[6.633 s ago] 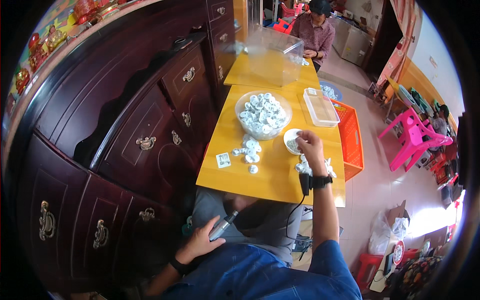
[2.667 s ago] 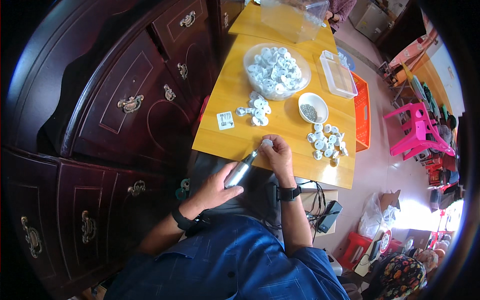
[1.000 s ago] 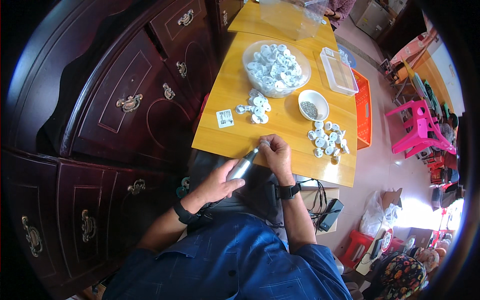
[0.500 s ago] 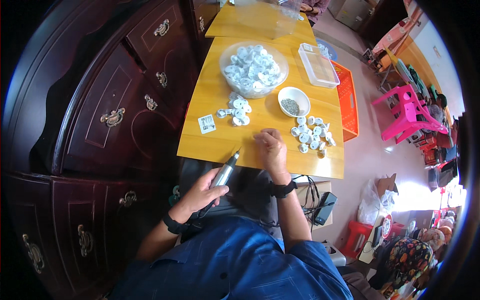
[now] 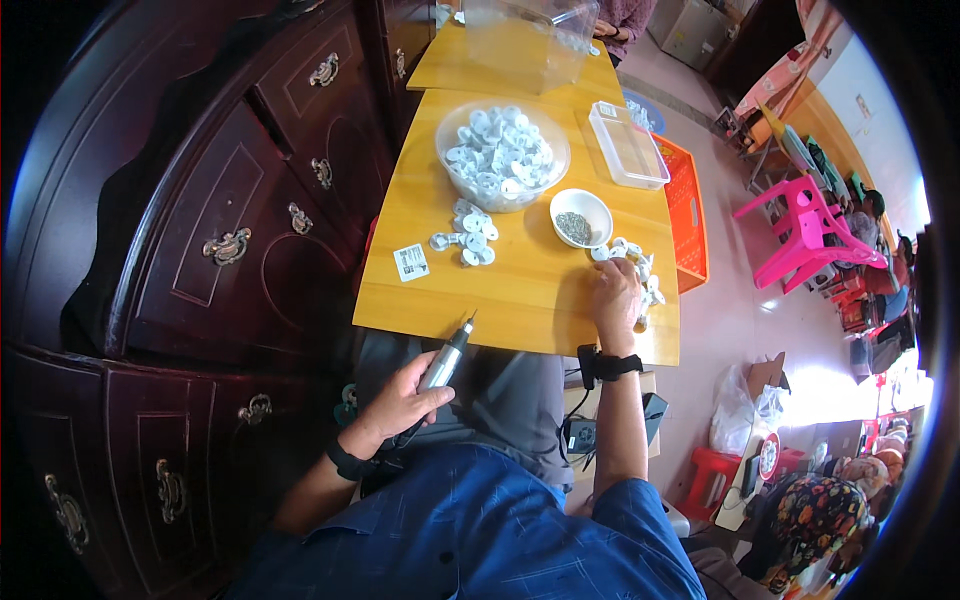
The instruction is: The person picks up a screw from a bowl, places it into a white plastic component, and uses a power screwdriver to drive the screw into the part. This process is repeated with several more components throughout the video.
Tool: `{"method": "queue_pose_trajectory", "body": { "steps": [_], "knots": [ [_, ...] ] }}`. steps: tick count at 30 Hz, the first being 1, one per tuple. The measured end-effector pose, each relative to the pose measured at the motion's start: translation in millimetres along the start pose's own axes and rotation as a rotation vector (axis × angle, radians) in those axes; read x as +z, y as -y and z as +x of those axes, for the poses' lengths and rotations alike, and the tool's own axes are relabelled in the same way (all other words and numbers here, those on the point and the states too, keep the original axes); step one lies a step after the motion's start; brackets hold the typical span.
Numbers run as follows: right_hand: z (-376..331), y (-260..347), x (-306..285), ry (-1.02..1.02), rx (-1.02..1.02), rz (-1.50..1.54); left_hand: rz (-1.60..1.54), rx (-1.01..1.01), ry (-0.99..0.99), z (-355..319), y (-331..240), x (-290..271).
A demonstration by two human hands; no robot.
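Note:
A slim silver-and-black electric screwdriver (image 5: 446,360) rests in my left hand (image 5: 408,398), fingers wrapped round its body. Its thin bit points up and away at the table's near edge. My right hand (image 5: 617,296) is over a loose group of small round white plastic parts (image 5: 655,290) at the table's right side. Its fingers are bent down and drawn together among them; whatever is between the fingertips is hidden. Just beyond that hand stands a white bowl (image 5: 596,207) of small metal screws (image 5: 572,228). Left of it, more white parts (image 5: 474,236) lie in a small heap.
A large clear bowl (image 5: 555,182) is heaped with white parts. Beside it lie a clear lidded box (image 5: 632,160) and a printed label (image 5: 410,262). An orange crate (image 5: 684,200) stands off the table's right edge, dark drawers (image 5: 210,190) at left. Another person's hand (image 5: 606,30) shows far off.
My right hand has moved right, from the table's front middle to the white parts. My left hand still holds the screwdriver, almost in the same place.

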State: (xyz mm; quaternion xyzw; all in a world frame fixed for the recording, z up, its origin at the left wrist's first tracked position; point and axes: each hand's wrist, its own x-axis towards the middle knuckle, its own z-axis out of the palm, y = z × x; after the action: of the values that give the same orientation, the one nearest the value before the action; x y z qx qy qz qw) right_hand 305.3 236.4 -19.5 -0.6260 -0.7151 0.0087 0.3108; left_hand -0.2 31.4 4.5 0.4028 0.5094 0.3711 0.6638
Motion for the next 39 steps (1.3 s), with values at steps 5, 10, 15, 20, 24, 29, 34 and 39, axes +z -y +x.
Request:
{"method": "queue_pose_trajectory", "body": {
  "steps": [5,10,15,20,24,29,34,39],
  "knots": [
    [24,12,-10,-0.121,-0.054,0.039,0.012,0.020,-0.011,-5,2,-5],
    [66,38,-13,-0.027,-0.082,0.036,-0.008,-0.004,-0.024,-10,0,-6],
    [104,29,37,0.346,-0.099,-0.285,-0.003,-0.021,-0.027,-12,2,-4],
    [121,29,55,0.425,-0.091,-0.255,0.000,-0.024,-0.026,-16,10,-5],
    [122,27,60,0.407,-0.088,-0.237,-0.004,-0.029,-0.030,-18,8,-5],
    [122,14,57,0.400,-0.045,-0.222,0.022,-0.020,-0.033,-18,7,-4],
    [118,30,37,0.438,0.028,-0.106,0.018,-0.012,-0.029,-20,8,-7],
    [115,23,36,0.361,0.016,-0.080,0.056,-0.021,-0.030,-19,2,-4]
  ]
}}
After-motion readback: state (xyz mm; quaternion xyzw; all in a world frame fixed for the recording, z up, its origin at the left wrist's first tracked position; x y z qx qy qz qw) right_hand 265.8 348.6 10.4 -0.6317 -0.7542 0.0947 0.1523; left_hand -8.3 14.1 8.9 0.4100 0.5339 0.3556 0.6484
